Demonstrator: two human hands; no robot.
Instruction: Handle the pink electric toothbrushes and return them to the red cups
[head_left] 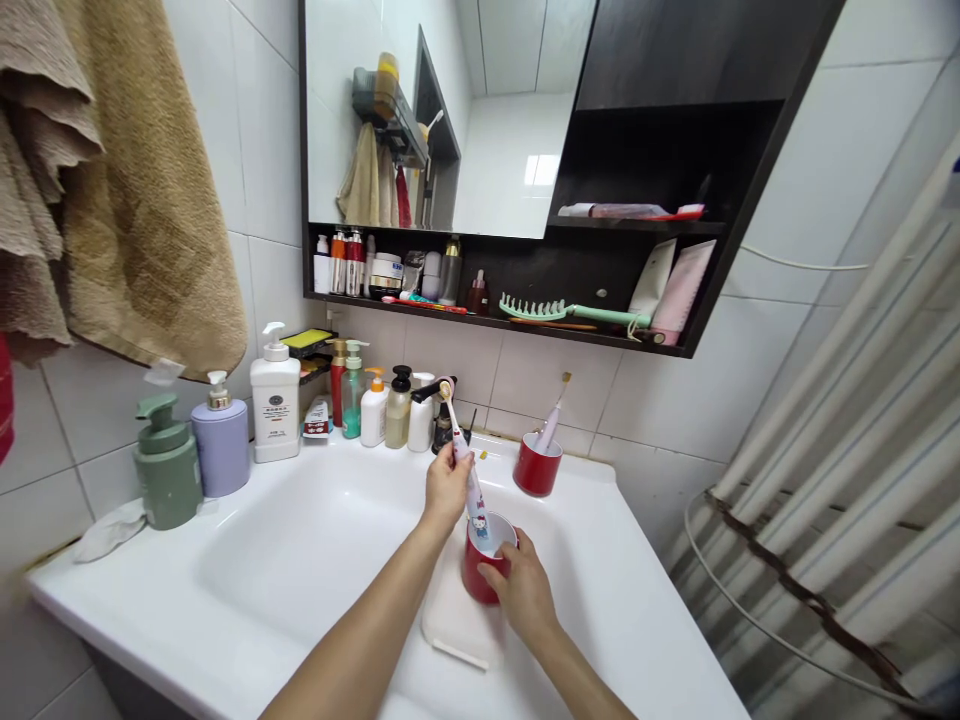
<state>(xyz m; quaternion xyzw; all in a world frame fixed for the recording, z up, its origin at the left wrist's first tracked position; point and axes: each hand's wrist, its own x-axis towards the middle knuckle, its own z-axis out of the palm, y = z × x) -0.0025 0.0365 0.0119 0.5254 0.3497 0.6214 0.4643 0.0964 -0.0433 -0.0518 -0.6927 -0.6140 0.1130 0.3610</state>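
Note:
My left hand (pixel 446 490) is closed round the middle of a pink-and-white electric toothbrush (pixel 465 462), whose lower end stands inside a red cup (pixel 480 575). The brush head points up and to the left. My right hand (pixel 523 590) grips that red cup from the right side, over the white washbasin (pixel 300 560). The cup rests on or just above a white soap-dish-like slab (pixel 457 625) on the basin rim. A second red cup (pixel 536 465) with another toothbrush stands further back by the wall.
Pump bottles (pixel 221 435) and small bottles line the basin's back edge beside a black tap (pixel 442 405). Brown towels (pixel 112 180) hang at the left. A dark mirror cabinet shelf (pixel 510 320) holds toiletries and a green comb. A radiator (pixel 847 480) stands at the right.

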